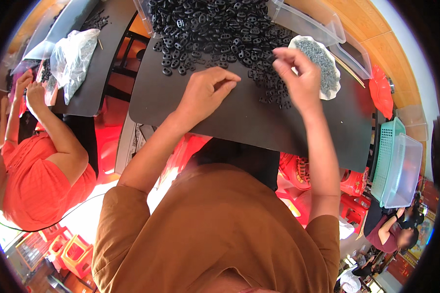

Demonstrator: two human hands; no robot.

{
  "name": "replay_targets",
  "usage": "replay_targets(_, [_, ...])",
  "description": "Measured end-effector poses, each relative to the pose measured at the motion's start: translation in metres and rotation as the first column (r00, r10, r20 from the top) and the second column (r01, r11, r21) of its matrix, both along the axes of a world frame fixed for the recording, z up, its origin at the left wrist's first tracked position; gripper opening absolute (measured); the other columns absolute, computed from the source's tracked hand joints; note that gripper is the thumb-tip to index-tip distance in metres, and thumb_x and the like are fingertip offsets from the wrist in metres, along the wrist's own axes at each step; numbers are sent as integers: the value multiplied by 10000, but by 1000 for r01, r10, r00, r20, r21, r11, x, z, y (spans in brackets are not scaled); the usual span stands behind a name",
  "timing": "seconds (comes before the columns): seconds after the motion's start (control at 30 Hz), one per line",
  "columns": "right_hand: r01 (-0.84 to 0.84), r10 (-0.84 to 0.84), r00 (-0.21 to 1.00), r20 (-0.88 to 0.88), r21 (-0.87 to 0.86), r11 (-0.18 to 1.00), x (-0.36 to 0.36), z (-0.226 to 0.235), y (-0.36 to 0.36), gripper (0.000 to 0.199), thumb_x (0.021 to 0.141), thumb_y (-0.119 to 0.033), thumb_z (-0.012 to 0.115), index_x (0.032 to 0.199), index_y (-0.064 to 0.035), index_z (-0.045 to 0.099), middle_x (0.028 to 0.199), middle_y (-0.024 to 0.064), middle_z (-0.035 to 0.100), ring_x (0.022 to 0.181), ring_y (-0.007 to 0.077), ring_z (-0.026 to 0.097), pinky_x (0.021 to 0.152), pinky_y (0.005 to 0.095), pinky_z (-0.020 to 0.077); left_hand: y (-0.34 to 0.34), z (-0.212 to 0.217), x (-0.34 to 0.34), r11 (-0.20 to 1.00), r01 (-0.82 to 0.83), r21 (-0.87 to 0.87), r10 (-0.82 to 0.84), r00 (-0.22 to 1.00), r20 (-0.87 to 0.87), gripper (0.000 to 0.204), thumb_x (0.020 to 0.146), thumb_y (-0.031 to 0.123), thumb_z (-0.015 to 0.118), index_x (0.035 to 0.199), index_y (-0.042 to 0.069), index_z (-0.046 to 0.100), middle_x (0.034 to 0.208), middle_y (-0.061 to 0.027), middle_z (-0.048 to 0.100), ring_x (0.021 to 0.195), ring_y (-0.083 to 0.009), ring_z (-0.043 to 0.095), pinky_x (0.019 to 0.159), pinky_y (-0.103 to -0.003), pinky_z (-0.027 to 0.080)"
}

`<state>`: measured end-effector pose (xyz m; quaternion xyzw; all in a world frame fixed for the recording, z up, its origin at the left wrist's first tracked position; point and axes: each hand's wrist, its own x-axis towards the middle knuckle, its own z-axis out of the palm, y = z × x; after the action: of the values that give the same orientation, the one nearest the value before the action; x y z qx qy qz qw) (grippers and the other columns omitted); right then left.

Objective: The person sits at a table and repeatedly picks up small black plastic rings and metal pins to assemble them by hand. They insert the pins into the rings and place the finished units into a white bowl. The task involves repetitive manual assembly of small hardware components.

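A large heap of black oval plastic pieces with two holes (215, 29) covers the far part of the dark table. Nearer on its right lies a pile of smaller black plastic parts (274, 87). My left hand (205, 93) rests over the table's bare surface just before the heap, thumb and forefinger pinched; anything between them is hidden. Above the small parts, my right hand (302, 78) has its thumb and forefinger closed around something dark that blends with the pieces behind. Beside it, a white scalloped bowl (335, 88) holds many tiny grey pieces.
Clear plastic bins (322, 27) edge the heap. Thin sticks (349, 68) and a red dish (380, 92) lie right. A green basket (386, 146) stands beside the table. At left, a person in red (49, 176) works at another table (95, 73) with a plastic bag (78, 58).
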<state>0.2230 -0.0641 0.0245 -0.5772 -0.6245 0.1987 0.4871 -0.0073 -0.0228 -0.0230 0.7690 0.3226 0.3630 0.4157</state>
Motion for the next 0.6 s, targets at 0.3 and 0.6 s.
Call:
replay_targets(0.3, [191, -183, 979, -85, 94, 977, 115, 73, 121, 266, 857, -88, 626, 1115, -23, 604, 891, 39, 650, 788, 98, 581, 692, 229, 452, -1, 3, 5, 995, 73, 69, -69, 996, -62, 105, 862, 20, 668, 958, 4, 706, 874, -86, 673, 715, -169, 628, 660, -274, 498])
replay_targets(0.6, [19, -63, 932, 358, 127, 992, 28, 13, 20, 82, 840, -76, 692, 921, -67, 701, 834, 62, 679, 723, 166, 652, 650, 282, 501, -4, 0, 5, 965, 111, 239, -85, 989, -117, 139, 819, 24, 693, 957, 38, 710, 914, -74, 670, 814, -244, 628, 721, -328, 508])
